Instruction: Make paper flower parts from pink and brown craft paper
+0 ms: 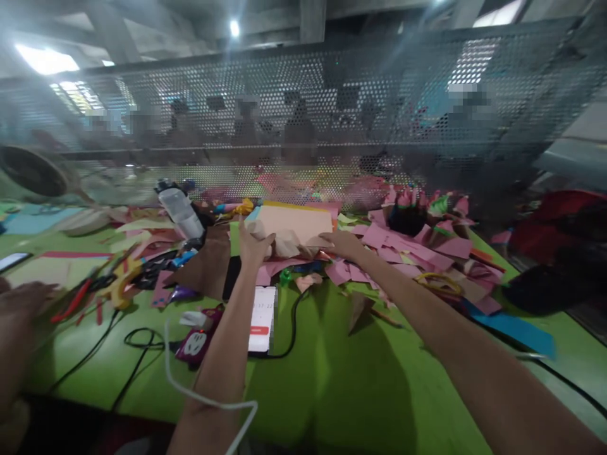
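Note:
Both arms reach far forward over the green table to a stack of pale peach paper sheets. My left hand is closed on the stack's near left corner, thumb pointing inward. At the near right corner, my right hand has its fingers curled against the sheets. Blur hides the exact fingertip contact. A crumpled whitish piece lies between the hands along the stack's front. Pink paper scraps spread to the right of my right hand. A phone with a lit screen lies beside my left forearm.
A clear bottle, a yellow glue gun and red-handled scissors are at left. Another person's hand rests at the left edge. Cables cross the table. A perforated metal screen stands behind.

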{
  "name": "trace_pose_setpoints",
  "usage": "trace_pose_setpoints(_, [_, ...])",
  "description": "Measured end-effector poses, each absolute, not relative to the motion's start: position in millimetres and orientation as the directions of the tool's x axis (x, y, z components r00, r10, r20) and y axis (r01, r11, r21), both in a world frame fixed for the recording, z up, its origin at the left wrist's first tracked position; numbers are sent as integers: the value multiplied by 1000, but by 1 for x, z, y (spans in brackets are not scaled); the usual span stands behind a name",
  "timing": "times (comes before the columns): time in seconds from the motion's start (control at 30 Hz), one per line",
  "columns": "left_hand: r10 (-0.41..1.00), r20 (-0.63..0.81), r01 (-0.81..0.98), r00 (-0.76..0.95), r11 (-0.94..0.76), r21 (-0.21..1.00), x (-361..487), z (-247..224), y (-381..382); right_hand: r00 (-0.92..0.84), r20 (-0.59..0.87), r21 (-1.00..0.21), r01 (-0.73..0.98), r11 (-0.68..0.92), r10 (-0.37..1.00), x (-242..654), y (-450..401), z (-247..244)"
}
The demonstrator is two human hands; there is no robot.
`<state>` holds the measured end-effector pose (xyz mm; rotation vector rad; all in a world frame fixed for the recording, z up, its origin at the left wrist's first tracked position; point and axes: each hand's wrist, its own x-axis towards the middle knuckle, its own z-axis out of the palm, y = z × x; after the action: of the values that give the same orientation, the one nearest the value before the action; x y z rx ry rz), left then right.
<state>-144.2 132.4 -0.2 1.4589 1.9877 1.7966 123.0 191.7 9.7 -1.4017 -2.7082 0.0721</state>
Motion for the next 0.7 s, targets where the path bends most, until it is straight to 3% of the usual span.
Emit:
trace_pose_setpoints(0.13, [687,503,683,-524,-13,730,-135,12,113,-600,75,13,799,601,796,115,186,5])
trace_pose_setpoints(0.3, [737,495,750,-460,24,661,-129,12,108,-606,123,66,795,603,786,116,186,9])
trace_pose_setpoints(0.53, [722,530,746,-444,-29,665,-137,8,123,-522,255,31,846,533,814,115,193,20])
trace_pose_setpoints(0.7, [699,540,727,-469,-42,686,-143,9,132,-398,431,-30,890,454,810,128,199,45])
